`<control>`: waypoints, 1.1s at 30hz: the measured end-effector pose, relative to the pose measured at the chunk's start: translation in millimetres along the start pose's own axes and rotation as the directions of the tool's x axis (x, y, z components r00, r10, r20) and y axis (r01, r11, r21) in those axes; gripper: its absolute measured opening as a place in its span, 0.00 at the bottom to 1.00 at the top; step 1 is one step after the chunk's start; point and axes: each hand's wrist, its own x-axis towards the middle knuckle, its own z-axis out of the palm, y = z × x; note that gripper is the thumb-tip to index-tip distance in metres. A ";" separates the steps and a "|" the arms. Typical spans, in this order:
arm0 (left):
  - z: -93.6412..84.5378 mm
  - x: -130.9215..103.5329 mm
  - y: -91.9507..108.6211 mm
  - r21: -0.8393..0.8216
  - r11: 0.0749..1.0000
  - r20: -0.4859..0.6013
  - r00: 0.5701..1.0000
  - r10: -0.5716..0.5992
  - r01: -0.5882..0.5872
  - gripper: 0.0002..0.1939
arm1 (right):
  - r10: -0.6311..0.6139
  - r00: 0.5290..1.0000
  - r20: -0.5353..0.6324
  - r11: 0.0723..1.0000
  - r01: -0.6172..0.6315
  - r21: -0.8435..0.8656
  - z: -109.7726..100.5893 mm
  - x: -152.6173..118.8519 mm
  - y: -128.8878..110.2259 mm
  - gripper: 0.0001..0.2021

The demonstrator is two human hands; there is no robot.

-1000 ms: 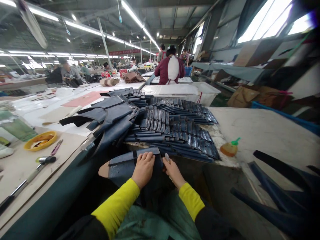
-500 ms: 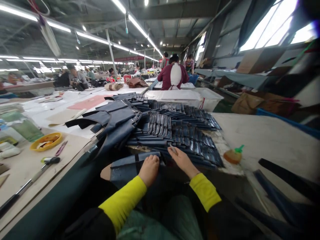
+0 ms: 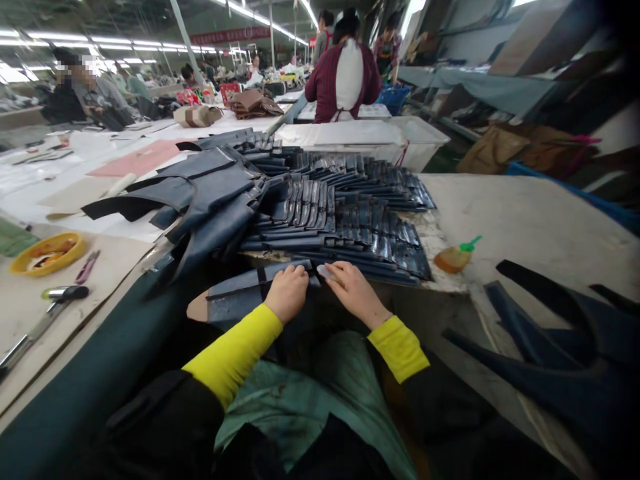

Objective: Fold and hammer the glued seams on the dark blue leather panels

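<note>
A dark blue leather-like piece (image 3: pixel 234 293) with a tan pointed end lies across in front of me, below the table's near edge. My left hand (image 3: pixel 289 292) is closed on its upper right edge, fingers curled over it. My right hand (image 3: pixel 356 293) pinches a small pale, flat, rounded tool (image 3: pixel 324 271), its tip beside the piece's right end. Whether the tool touches the piece, I cannot tell. Just beyond both hands, a pile of folded blue pieces (image 3: pixel 310 203) with dark, glossy edges covers the table's edge.
Left on the table are a yellow dish (image 3: pixel 14 268), a pink-handled cutter (image 3: pixel 87 267) and a hammer (image 3: pixel 65 293). An amber bottle (image 3: pixel 451 260) with a green nozzle stands right of the pile. Loose blue strips (image 3: pixel 595 320) lie far right. A person (image 3: pixel 345 73) sits ahead, back turned.
My view has tipped downward, so everything sits higher in the picture. The right hand has turned, showing more of the pale tool. The left hand keeps its hold on the blue piece.
</note>
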 end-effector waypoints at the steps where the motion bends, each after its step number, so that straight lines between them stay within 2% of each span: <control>1: 0.2 -0.7 -0.7 -0.004 1.000 0.001 1.000 0.001 -0.001 0.13 | -0.026 1.000 0.002 0.999 0.026 -0.019 -0.6 -0.2 -6.4 0.17; 6: 7.3 -8.1 -3.6 -0.028 0.999 -0.033 0.999 -0.016 0.015 0.17 | -0.080 0.997 0.021 0.994 0.082 -0.074 5.0 2.8 -28.8 0.15; 12: 18.5 -15.5 -7.9 -0.105 0.994 -0.079 0.997 -0.010 0.002 0.19 | 0.000 1.000 -0.007 0.995 -0.001 -0.098 26.9 1.2 -30.9 0.15; 18: 27.9 -24.4 -9.3 -0.151 0.989 -0.148 0.989 -0.023 0.001 0.20 | -0.002 1.000 0.000 0.994 0.002 -0.112 32.1 2.6 -37.2 0.16; 33: 24.4 -62.1 -34.4 -0.135 0.987 -0.178 0.978 -0.111 0.087 0.17 | -0.029 0.997 0.068 0.977 0.043 -0.208 60.6 3.2 -75.3 0.16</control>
